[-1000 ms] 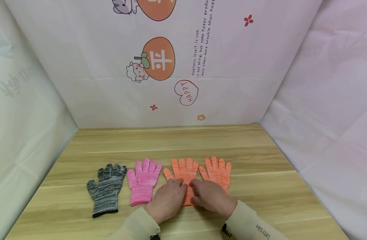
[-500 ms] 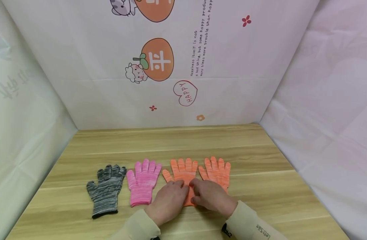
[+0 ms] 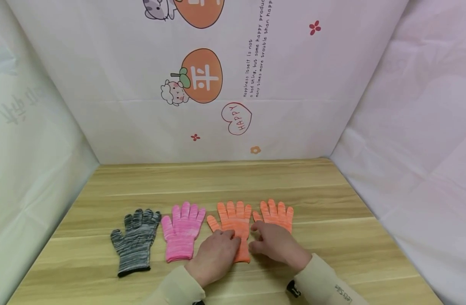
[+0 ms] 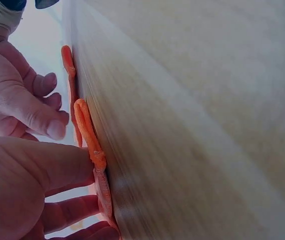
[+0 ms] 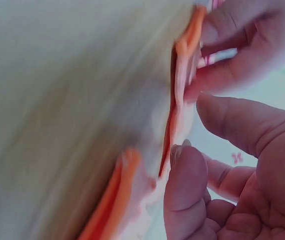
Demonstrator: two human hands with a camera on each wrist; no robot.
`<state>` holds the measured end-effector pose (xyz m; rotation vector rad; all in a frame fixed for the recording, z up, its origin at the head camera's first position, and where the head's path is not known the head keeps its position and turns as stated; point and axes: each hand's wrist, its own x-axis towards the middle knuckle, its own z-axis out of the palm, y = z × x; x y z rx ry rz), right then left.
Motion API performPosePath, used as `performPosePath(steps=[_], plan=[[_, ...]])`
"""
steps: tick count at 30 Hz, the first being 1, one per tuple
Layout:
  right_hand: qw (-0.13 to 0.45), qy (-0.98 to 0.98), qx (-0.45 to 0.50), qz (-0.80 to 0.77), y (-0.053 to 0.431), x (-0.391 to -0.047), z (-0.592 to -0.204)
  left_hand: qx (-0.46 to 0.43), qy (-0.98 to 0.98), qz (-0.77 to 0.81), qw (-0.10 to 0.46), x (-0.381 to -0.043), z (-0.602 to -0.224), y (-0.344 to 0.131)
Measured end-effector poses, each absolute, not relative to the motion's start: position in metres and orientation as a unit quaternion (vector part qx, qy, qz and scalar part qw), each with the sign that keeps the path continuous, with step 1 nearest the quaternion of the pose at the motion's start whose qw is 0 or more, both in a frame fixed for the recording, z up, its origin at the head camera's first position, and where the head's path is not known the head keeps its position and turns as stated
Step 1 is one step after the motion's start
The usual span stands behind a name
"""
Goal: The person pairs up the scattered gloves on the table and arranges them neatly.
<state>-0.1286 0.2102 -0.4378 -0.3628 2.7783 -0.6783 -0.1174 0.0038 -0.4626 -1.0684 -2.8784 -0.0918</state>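
Note:
Two orange knit gloves lie flat, palm sides spread, side by side in the head view. My left hand [image 3: 214, 256] rests on the lower left part of the inner orange glove [image 3: 234, 220], its fingertips and thumb touching the cloth near the cuff in the left wrist view. Between the two gloves, my right hand [image 3: 276, 245] hovers with loosely bent fingers and nothing in them. It covers the lower part of the outer orange glove [image 3: 277, 217]. In the right wrist view a gap shows between the right thumb and forefinger [image 5: 185, 172].
A pink glove [image 3: 182, 233] lies left of the orange pair, and a grey-black glove [image 3: 135, 245] with a black cuff lies farther left. All lie on a wood-grain table [image 3: 217, 180]. A printed white cloth [image 3: 290, 118] rises behind, with more cloth at both sides.
My right hand has moved off the inner orange glove to the right and now overlaps more of the outer one. The left hand has stayed nearly in place.

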Motion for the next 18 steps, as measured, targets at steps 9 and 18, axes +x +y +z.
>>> performPosePath(steps=[9, 18], plan=[[0.105, 0.967, -0.02, -0.233, 0.25, -0.143, -0.44, -0.339, -0.94, -0.043, 0.023, -0.117, -0.464, 0.006], [0.1, 0.968, 0.036, -0.227, 0.287, -0.155, -0.442, -0.335, -0.941, -0.044, 0.019, -0.116, -0.464, 0.006]])
